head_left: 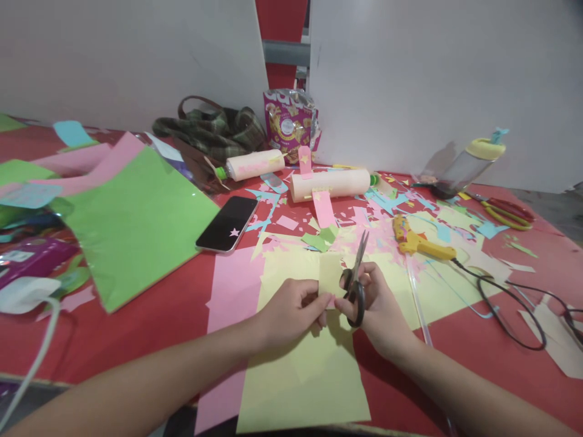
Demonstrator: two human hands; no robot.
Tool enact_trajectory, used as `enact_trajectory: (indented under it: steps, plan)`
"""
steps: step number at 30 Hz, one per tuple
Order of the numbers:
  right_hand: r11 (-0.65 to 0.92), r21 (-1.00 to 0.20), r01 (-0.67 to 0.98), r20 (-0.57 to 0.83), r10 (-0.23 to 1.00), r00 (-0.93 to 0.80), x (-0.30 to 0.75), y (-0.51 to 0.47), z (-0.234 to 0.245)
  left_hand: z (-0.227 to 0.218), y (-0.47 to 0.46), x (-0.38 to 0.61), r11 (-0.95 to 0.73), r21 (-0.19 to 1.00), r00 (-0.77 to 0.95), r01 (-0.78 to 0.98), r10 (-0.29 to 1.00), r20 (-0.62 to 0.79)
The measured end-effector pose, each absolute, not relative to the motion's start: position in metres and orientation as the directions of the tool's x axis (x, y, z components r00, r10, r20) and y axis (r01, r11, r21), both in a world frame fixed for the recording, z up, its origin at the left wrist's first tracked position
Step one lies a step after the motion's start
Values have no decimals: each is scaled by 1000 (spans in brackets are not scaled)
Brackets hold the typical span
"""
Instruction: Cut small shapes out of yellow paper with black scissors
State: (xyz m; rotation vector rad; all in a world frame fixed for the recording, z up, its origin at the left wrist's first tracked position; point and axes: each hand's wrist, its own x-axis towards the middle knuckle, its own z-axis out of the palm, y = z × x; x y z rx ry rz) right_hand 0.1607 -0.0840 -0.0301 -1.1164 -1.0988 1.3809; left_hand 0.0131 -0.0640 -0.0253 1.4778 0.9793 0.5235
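Observation:
My left hand [291, 312] pinches the lower edge of a small folded pale yellow paper piece [331, 274] held upright over the table. My right hand [380, 306] grips black-handled scissors [355, 279], fingers through the loops, blades pointing up and away just right of the paper piece. Both hands hover above a large pale yellow sheet [305, 370] lying on a pink sheet [230, 303] on the red table [150, 328].
A green sheet [136, 224], a phone [228, 223], two paper-wrapped bottles [330, 183], a yellow glue gun [421, 241] with black cord, a snack bag [289, 124], a plaid bag [209, 130], a water bottle [469, 164], red-yellow scissors [505, 212] and paper scraps surround the hands.

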Motion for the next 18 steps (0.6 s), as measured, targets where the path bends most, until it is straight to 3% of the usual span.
enact_trajectory:
  steps: [12, 18]
  plan:
    - [-109, -990, -86, -104, 993, -56, 160, -83, -27, -26, -63, 12, -67, 925, 533, 375, 832, -156]
    - [-119, -990, -76, -116, 992, -43, 159, -82, -29, -26, -62, 11, -59, 928, 532, 367, 832, -158]
